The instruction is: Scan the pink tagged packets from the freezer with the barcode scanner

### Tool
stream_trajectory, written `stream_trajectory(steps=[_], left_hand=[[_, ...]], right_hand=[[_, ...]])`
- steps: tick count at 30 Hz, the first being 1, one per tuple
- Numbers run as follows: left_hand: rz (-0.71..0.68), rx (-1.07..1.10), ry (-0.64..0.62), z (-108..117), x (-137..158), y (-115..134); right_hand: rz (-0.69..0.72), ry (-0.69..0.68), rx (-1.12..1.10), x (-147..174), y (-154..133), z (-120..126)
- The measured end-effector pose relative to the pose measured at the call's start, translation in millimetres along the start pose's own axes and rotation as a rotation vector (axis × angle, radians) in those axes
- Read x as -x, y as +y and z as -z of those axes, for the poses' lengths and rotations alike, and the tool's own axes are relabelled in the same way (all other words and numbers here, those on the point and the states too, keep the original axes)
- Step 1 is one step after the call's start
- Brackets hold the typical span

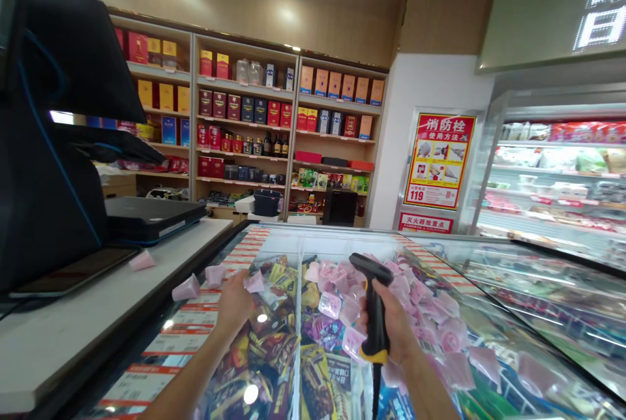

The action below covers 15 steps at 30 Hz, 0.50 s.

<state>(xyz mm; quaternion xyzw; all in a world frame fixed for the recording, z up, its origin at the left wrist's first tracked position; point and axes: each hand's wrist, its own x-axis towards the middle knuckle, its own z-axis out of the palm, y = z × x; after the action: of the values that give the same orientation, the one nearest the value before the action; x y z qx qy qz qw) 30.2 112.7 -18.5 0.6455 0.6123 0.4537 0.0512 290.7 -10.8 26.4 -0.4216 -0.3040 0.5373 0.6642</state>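
My right hand [397,325] is wrapped round the handle of a black and yellow barcode scanner [375,315], its head tilted up and its cable hanging down. My left hand [235,299] reaches over the left side of a glass-topped freezer [267,237]. Its fingers are closed, with a small pink plastic cup [255,282] at their tips. Two more pink cups lie just left of that hand, one of them a tipped cup [186,288]. Beyond and around the scanner spreads a heap of pink cups [420,302] on the glass, some with labels.
Packaged ice creams [274,342] show beneath the glass. Price tags [161,345] line the freezer's left edge. A white counter [98,315] at left carries a dark checkout terminal [59,133] and one pink cup [142,261]. Shelves of boxes [244,110] and a lit cooler [557,172] stand behind.
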Motion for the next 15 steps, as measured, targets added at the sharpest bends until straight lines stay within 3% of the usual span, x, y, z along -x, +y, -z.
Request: stream_trajectory(steps=[4, 9, 12, 15], left_hand=[[-0.148, 0.029, -0.013, -5.4, 16.9, 34.6], [-0.346, 0.104, -0.303, -37.1, 56.8, 89.5], [-0.284, 0.129, -0.371, -57.9, 67.6, 102.7], [-0.145, 0.164, -0.361, -66.7, 63.5, 98.3]], right_hand=[[0.03, 0.016, 0.004, 1.2, -2.0, 1.1], [-0.027, 0.016, 0.081, 8.2, 1.4, -8.3], [-0.04, 0.002, 0.109, 10.2, 2.2, -9.9], [-0.07, -0.032, 0.099, 9.0, 4.0, -8.6]])
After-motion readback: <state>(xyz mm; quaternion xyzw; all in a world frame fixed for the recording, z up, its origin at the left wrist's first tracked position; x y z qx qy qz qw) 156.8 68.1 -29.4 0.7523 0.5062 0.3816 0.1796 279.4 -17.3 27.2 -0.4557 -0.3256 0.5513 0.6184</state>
